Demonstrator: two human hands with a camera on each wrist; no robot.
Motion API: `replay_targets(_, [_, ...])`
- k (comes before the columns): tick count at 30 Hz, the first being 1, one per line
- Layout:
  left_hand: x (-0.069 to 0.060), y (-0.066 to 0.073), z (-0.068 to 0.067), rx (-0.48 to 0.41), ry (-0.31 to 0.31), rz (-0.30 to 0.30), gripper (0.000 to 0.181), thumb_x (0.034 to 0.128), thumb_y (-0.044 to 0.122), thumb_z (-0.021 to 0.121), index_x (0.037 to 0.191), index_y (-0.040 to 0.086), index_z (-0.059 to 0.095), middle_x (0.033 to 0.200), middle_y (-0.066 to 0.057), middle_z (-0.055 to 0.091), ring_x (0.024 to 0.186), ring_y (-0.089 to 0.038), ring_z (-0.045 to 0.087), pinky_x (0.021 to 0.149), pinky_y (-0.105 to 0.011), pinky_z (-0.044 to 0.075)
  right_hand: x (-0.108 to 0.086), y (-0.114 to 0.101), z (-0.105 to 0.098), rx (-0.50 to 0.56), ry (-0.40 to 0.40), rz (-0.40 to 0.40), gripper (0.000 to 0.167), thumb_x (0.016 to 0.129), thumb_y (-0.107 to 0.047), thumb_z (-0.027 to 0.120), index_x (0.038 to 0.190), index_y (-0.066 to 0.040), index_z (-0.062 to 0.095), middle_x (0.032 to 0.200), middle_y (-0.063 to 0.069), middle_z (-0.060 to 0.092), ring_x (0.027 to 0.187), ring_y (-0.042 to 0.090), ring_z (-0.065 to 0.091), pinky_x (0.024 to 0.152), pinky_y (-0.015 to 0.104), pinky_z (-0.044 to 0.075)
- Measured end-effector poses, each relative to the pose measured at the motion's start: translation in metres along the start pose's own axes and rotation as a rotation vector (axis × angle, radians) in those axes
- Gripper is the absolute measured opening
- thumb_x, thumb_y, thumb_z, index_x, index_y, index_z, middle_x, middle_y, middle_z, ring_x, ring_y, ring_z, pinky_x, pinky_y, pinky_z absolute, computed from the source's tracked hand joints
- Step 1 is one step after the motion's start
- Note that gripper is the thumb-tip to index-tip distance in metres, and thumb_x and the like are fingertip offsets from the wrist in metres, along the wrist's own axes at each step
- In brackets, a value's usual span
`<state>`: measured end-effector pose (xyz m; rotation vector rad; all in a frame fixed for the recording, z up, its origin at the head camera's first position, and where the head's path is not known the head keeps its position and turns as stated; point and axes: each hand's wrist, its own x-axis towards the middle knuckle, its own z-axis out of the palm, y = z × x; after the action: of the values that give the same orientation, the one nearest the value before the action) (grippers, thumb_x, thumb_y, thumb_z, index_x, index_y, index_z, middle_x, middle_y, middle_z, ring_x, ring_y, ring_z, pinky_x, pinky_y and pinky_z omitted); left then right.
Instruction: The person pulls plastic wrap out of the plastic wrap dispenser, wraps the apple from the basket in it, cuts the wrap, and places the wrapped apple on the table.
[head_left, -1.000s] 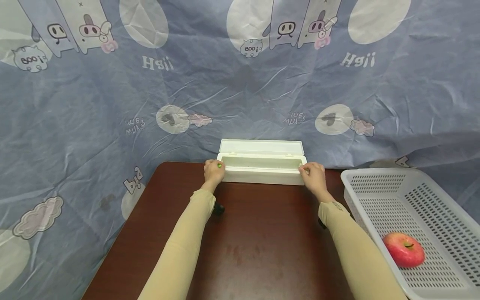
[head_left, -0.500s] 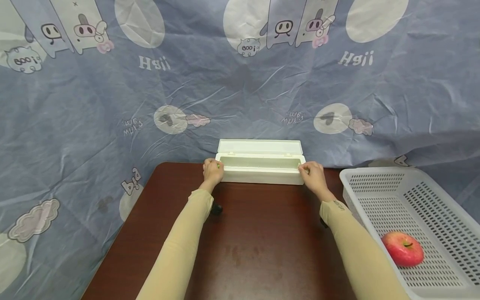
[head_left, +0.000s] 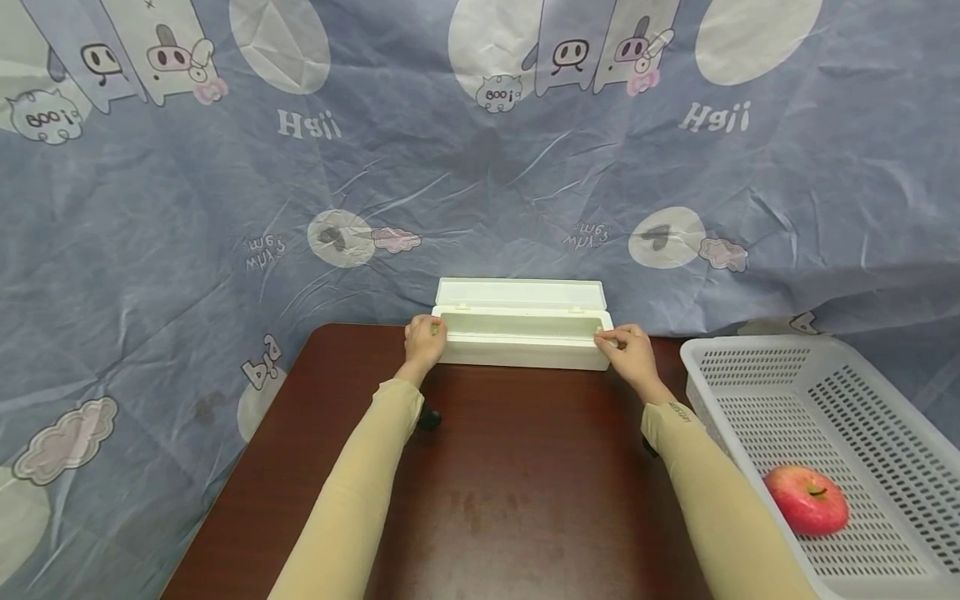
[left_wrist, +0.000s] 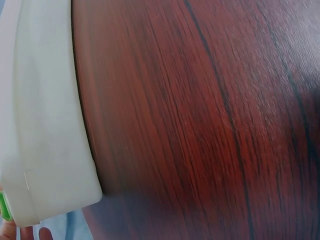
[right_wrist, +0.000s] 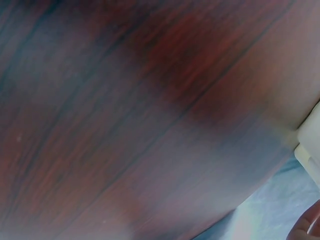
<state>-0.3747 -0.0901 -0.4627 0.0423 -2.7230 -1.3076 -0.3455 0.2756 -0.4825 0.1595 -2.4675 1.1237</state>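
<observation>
A long, narrow white box (head_left: 521,353) stands at the table's far edge. Its lid (head_left: 521,293) is tipped back toward the cloth, and no contents show inside. At the box's left end, my left hand (head_left: 422,343) grips the corner, with a small green piece (left_wrist: 5,206) by the fingers. Fingertips (left_wrist: 45,234) of that hand appear just beyond the box end in the left wrist view. My right hand (head_left: 632,357) pinches the rim at the right end. In the right wrist view only a bit of that hand (right_wrist: 306,225) and a box corner (right_wrist: 312,145) show.
On the right stands a grey-white perforated plastic basket (head_left: 712,417) with a red apple (head_left: 806,500) in it. A dark wooden table (head_left: 517,475) lies under the arms. Patterned blue cloth (head_left: 480,183) hangs directly behind the box.
The box, its raised lid and both hands stay nearly in place. My right fingertips shift slightly at the box's right rim. The head view has moved a little.
</observation>
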Motion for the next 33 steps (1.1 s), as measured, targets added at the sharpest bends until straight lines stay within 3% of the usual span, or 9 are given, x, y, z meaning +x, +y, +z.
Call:
replay_targets(3, [0.0008, -0.0022, 0.0, -0.008, -0.011, 0.016, 0.033, 0.0958, 0.024, 0.051, 0.123, 0.006, 0.059, 0.137, -0.009, 0.039, 0.125, -0.028, 0.028, 0.102, -0.045, 0.027, 0.0007, 0.0004, 0.0004, 0.0, 0.011, -0.006, 0.025, 0.085, -0.017, 0.069, 0.097, 0.005, 0.071, 0.095, 0.019, 0.054, 0.085, 0.029, 0.045, 0.074, 0.038, 0.033])
replay_targets(8, [0.0008, -0.0038, -0.0005, 0.002, -0.007, 0.035, 0.031, 0.0934, 0.024, 0.056, 0.116, 0.005, 0.064, 0.133, -0.009, 0.041, 0.122, -0.028, 0.031, 0.099, -0.044, 0.03, 0.0024, 0.0009, 0.0026, -0.04, 0.03, -0.045, 0.025, 0.086, -0.018, 0.069, 0.095, 0.005, 0.071, 0.094, 0.021, 0.056, 0.09, 0.034, 0.046, 0.079, 0.043, 0.032])
replay_targets(14, [0.0012, -0.0035, 0.0001, 0.085, 0.029, 0.06, 0.026, 0.0942, 0.024, 0.056, 0.108, 0.006, 0.068, 0.129, -0.008, 0.046, 0.119, -0.028, 0.034, 0.097, -0.044, 0.029, 0.0042, 0.0002, 0.0069, -0.114, 0.008, -0.093, 0.022, 0.09, -0.016, 0.064, 0.093, 0.006, 0.069, 0.099, 0.021, 0.055, 0.1, 0.04, 0.041, 0.088, 0.05, 0.029])
replay_targets(21, [0.0012, -0.0017, 0.003, 0.195, 0.086, 0.134, 0.023, 0.097, 0.025, 0.052, 0.107, 0.01, 0.066, 0.122, -0.007, 0.053, 0.116, -0.028, 0.038, 0.095, -0.044, 0.028, 0.0043, -0.0014, 0.0097, -0.14, -0.025, -0.043, 0.022, 0.094, -0.016, 0.057, 0.098, 0.003, 0.064, 0.11, 0.021, 0.051, 0.108, 0.04, 0.036, 0.094, 0.052, 0.025])
replay_targets(33, [0.0044, 0.0032, 0.0018, 0.205, 0.035, 0.128, 0.022, 0.0997, 0.023, 0.046, 0.109, 0.008, 0.059, 0.113, -0.008, 0.055, 0.109, -0.029, 0.043, 0.091, -0.043, 0.031, 0.0092, -0.0079, 0.0072, -0.169, -0.033, -0.014, 0.027, 0.096, -0.018, 0.051, 0.101, 0.006, 0.062, 0.112, 0.024, 0.052, 0.108, 0.041, 0.041, 0.092, 0.053, 0.029])
